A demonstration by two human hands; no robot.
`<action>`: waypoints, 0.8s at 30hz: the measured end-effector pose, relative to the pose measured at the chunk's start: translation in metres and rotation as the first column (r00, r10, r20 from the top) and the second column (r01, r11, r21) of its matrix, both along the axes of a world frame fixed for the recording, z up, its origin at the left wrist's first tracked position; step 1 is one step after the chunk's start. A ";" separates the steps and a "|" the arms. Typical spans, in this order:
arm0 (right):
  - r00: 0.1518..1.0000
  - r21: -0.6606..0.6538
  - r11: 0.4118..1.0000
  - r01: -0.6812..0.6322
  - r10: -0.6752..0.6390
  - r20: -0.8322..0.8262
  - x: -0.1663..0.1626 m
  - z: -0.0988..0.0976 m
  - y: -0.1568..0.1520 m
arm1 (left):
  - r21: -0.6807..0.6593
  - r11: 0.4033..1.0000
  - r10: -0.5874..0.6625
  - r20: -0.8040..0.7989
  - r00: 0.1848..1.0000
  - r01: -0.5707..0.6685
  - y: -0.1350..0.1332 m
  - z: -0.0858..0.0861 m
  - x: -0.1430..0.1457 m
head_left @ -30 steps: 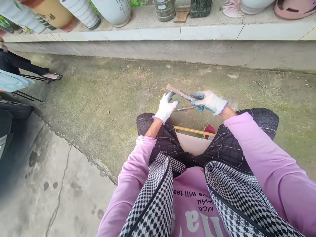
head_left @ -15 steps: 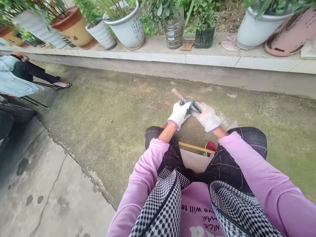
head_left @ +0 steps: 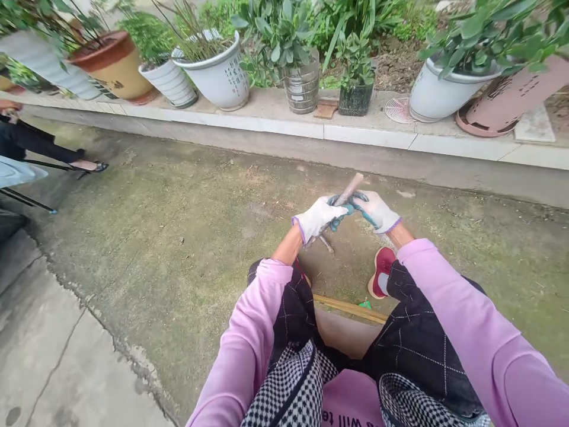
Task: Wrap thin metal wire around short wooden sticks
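Observation:
I sit with my knees apart over a mossy concrete floor. Both hands wear white gloves with teal fingertips. My left hand grips the lower part of a short stick, wood-coloured at its far end and wound with grey wire or cord along the middle. My right hand closes on the same stick just beside the left, fingers wrapped over the wound part. A thin loose end hangs below my left hand. The stick points up and away from me.
A raised ledge with several potted plants, such as a white pot, runs across the back. A bamboo stick lies under my knees by my red shoe. Another person's leg and chair legs are at far left.
My hands came together on the stick, and its far end swung from pointing left to pointing up and right. My head tilted up, bringing the potted plants into view.

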State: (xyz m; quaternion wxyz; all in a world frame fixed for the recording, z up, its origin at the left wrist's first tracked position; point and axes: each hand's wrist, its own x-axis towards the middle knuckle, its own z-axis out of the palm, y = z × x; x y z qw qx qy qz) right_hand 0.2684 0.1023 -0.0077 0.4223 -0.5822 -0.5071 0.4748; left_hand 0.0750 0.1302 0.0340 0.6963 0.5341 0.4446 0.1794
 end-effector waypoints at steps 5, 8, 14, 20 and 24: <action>0.980 -0.079 0.995 -0.060 0.043 -0.195 0.014 -0.001 0.008 | -0.043 0.993 0.107 -0.025 0.994 -0.108 0.029 -0.015 0.001; 0.969 -0.168 0.985 0.044 -0.083 -0.234 0.017 0.003 0.007 | -0.130 0.970 0.209 0.002 0.978 -0.207 0.036 -0.022 0.004; 0.980 -0.211 0.972 0.101 -0.134 -0.147 0.005 0.008 0.003 | -0.329 0.883 0.404 0.170 0.899 -0.335 0.033 -0.031 0.000; 0.969 -0.233 0.970 0.064 -0.117 -0.218 -0.027 0.003 0.005 | -0.481 0.798 0.527 0.262 0.809 -0.364 0.030 -0.032 -0.005; 0.928 -0.254 0.963 0.087 -0.171 -0.331 -0.039 -0.001 0.012 | -0.388 0.822 0.542 0.310 0.781 -0.417 0.040 -0.025 -0.009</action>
